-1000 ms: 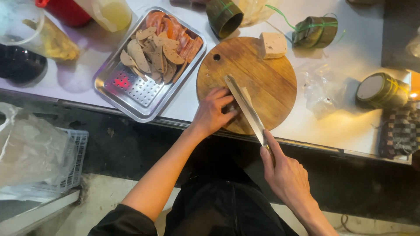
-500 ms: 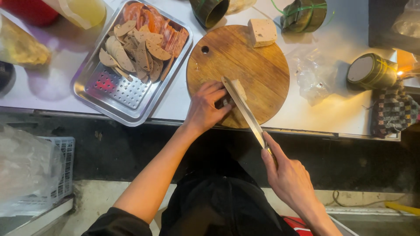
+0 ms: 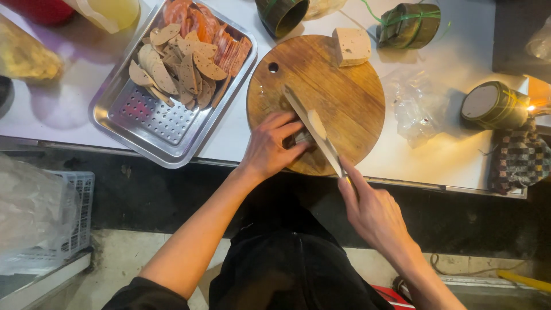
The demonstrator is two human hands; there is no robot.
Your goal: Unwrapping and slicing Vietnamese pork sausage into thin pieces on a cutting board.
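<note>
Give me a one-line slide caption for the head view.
Left hand steadies food on a round wooden board while the right hand slices with a long knife, beside a steel tray.

The round cutting board (image 3: 321, 97) is my landmark; it lies on the counter (image 3: 453, 155) straight ahead of me. On the board's near edge my left hand (image 3: 270, 146) presses a piece of sausage (image 3: 303, 138), and my right hand (image 3: 373, 209), just off the near edge, holds the knife (image 3: 313, 129), whose blade runs across the board beside my left fingers. A slice (image 3: 317, 123) rests on the blade. A block of sausage (image 3: 351, 46) sits on the board's far right edge. Left of the board lies a metal tray (image 3: 143, 123) with slices (image 3: 178, 63) in it. Behind the board stand two wrapped rolls (image 3: 410, 26), and another wrapped roll (image 3: 493, 106) lies to the right of it.
</note>
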